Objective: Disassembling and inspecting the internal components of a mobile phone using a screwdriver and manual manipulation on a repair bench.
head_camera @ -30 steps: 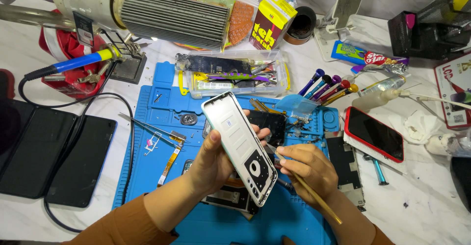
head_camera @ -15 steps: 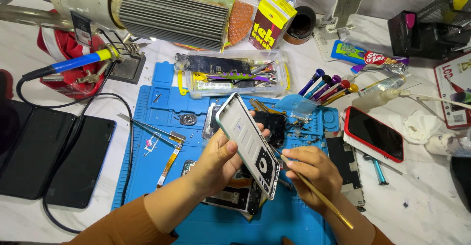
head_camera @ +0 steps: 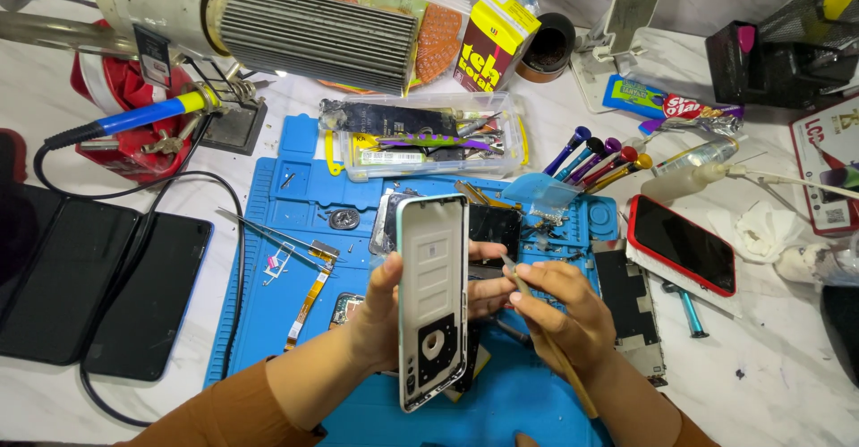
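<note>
I take the blue silicone repair mat [head_camera: 295,232] as my landmark on the white marble-patterned surface [head_camera: 787,349]. Above the middle of that mat, my left hand [head_camera: 380,308] holds a white, pale-green-edged phone back frame [head_camera: 432,299] upright on its long axis, inner side facing me; the thumb lies along its left edge and the other fingers [head_camera: 488,252] wrap behind it and show at its right edge, so the grip is closed on the frame. My right hand [head_camera: 559,308] sits just right of the frame, over the mat's right half, fingers pinched shut around a slim wooden-handled tool [head_camera: 548,344] whose tip points up toward the frame's right edge; I cannot tell whether the tip touches it.

On the mat's left part lie metal tweezers [head_camera: 277,235] and an orange flex ribbon cable [head_camera: 307,302]. At the mat's far edge stands a clear plastic parts box [head_camera: 429,138], and just beside its far right corner is a row of purple, red and yellow-capped screwdrivers [head_camera: 604,156]. Off the mat's right side rests a red-cased smartphone [head_camera: 682,243], screen dark. Off the mat's left side lie two black phone screens [head_camera: 94,290], with a blue-handled soldering iron [head_camera: 134,118] farther back.
</note>
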